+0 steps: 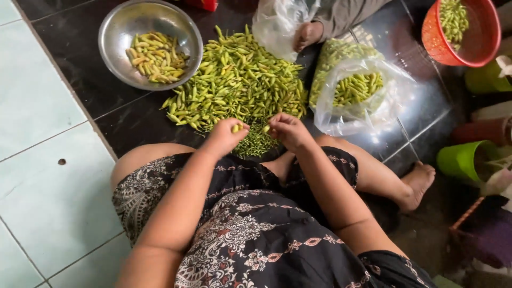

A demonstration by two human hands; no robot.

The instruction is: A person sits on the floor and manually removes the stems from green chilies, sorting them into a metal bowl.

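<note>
1. left hand (226,136) out over the near edge of the chilli pile (237,85), fingers curled narrow, pinching a small yellow-green chilli (235,127) at the fingertips.
2. right hand (288,129) just beside it, fingers bent in close, nipping a second small chilli (265,128) between thumb and forefinger; the two hands near each other but apart.
3. both held chillies just above the heap of darker green stems (256,143) on the dark floor tiles (122,117), close in front of the knees.
4. chilli pile spread wide on the dark tiles, between the steel bowl (114,37) on the left and the clear plastic bag (349,114) on the right.
5. steel bowl partly filled with paler, yellowish chillies (156,57), well apart from the hands.
6. clear plastic bag lying open, more green chillies (357,88) inside and under it.
7. another person's hand (308,34) at the far side, touching a crumpled plastic bag (277,24).
8. red basket (482,45) at top right with green chillies in it; green tubs (461,160) along the right edge.
9. pale tiles (42,160) on the left, bare foot (418,184) stretched out on the right.
</note>
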